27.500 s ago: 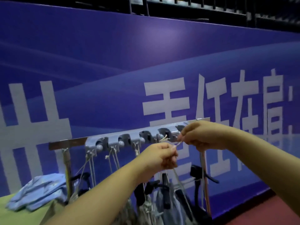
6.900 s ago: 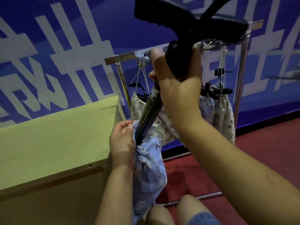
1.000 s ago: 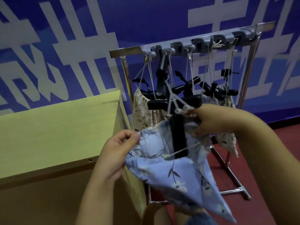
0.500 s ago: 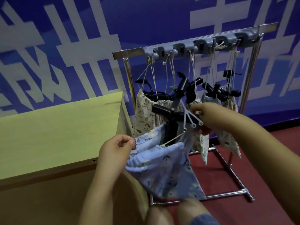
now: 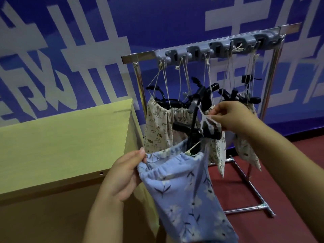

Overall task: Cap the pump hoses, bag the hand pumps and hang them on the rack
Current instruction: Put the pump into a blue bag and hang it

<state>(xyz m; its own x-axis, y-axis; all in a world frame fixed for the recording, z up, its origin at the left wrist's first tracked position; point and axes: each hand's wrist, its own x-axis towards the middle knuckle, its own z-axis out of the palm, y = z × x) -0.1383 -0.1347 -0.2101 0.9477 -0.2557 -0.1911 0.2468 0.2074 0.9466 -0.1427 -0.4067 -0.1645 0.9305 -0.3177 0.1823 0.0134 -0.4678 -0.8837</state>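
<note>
A blue flowered drawstring bag [image 5: 185, 192] hangs in front of me with a black hand pump [image 5: 194, 127] standing in it, handle and hose sticking out of the mouth. My left hand [image 5: 124, 176] pinches the bag's left rim. My right hand [image 5: 229, 118] holds the drawstring and a grey plastic piece [image 5: 206, 123] beside the pump handle. Behind stands the metal rack [image 5: 198, 48] with a grey hook bar; several beige patterned bags [image 5: 161, 127] with pumps hang from it by strings.
A yellow-green table top [image 5: 61, 144] lies at the left, its corner close to the rack's left post. The floor is red. The rack's chrome foot [image 5: 250, 207] runs along the floor at the right. A blue banner wall stands behind.
The bag has sunk and straightened around the pump. My right hand has risen a little with the drawstring, and my left hand keeps its grip on the rim.
</note>
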